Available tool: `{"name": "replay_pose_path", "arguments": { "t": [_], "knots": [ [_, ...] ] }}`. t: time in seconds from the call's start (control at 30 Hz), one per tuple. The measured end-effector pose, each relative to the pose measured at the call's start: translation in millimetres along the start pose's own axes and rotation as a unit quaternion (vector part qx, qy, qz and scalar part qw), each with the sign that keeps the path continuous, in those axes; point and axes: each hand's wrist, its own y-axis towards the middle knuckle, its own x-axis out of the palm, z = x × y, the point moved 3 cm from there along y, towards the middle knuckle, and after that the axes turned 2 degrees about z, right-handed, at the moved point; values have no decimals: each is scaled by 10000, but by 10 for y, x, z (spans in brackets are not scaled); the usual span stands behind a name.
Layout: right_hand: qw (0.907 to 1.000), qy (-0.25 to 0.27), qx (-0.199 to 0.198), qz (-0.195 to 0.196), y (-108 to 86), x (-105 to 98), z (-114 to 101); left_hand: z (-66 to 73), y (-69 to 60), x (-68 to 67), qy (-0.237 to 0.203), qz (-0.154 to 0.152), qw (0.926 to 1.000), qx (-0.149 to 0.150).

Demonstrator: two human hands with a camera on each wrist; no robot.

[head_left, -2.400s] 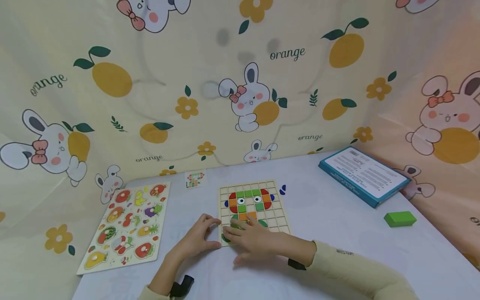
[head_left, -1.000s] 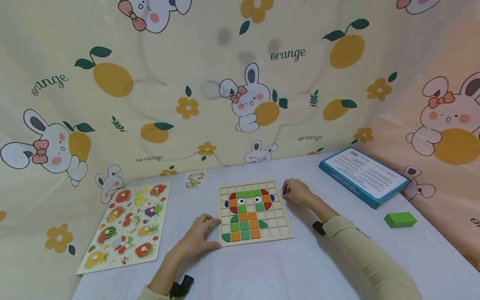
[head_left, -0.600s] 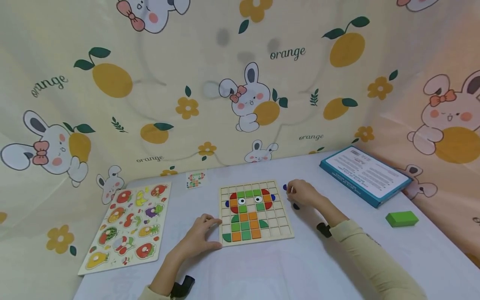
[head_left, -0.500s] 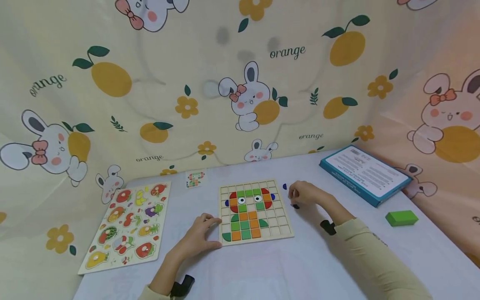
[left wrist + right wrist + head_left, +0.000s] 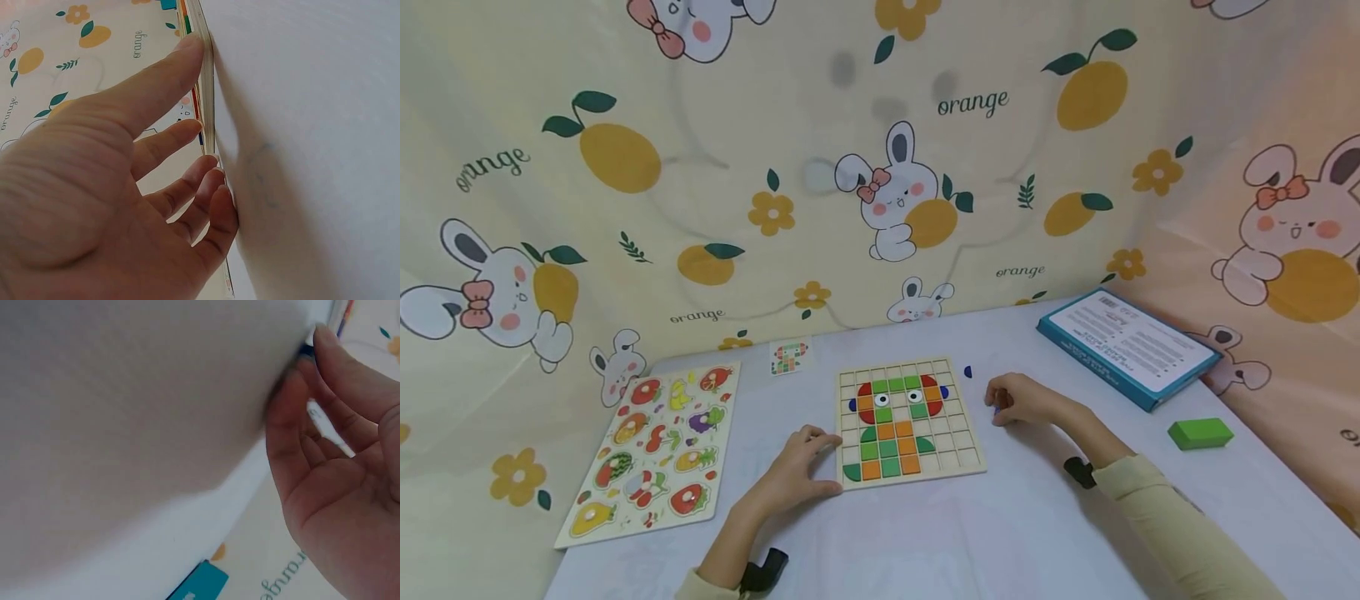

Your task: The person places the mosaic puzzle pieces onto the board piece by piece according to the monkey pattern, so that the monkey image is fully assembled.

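Note:
A wooden grid board [image 5: 946, 443] lies mid-table with a face-like figure of red, orange, green and blue pieces and two eye pieces. My left hand [image 5: 795, 473] rests at its left side, thumb and fingertips touching the edge; the left wrist view shows the thumb [image 5: 181, 65] and loosely bent fingers along that edge. Right of the board, my right hand [image 5: 1026, 400] is low over the table. It pinches a small blue piece [image 5: 306, 350] between thumb and forefinger, mostly hidden by the fingertips. A blue half-round piece [image 5: 967, 372] lies apart by the board's upper right corner.
A fruit puzzle board [image 5: 651, 450] lies at the left. Behind the grid board is a small pattern card [image 5: 789, 357]. A blue-edged box [image 5: 1127, 346] and a green block [image 5: 1200, 433] are at the right. A printed cloth [image 5: 820, 167] hangs behind the table.
My right hand has left the grid board, gone to the blue pieces on its right, and moved one nearer and rightward. My left hand has stayed at the board's edge.

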Motion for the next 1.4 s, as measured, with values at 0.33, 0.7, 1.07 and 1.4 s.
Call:
{"name": "replay_pose_path", "arguments": {
  "t": [0.33,0.7,1.07,1.4],
  "knots": [
    [9988,461,74,168,-103,-21,211,-10,4,13,17,-59,10000,-76],
    [9954,905,-255,200,-150,3,222,-28,5,28,-8,-50,9999,-98],
    [9814,1831,-486,305,45,163,-140,-4,-9,7,-50,-28,10000,-63],
    [9616,2647,-547,-484,569,823,-1077,-26,-1,8,-44,-30,9999,-109]
  ]
}}
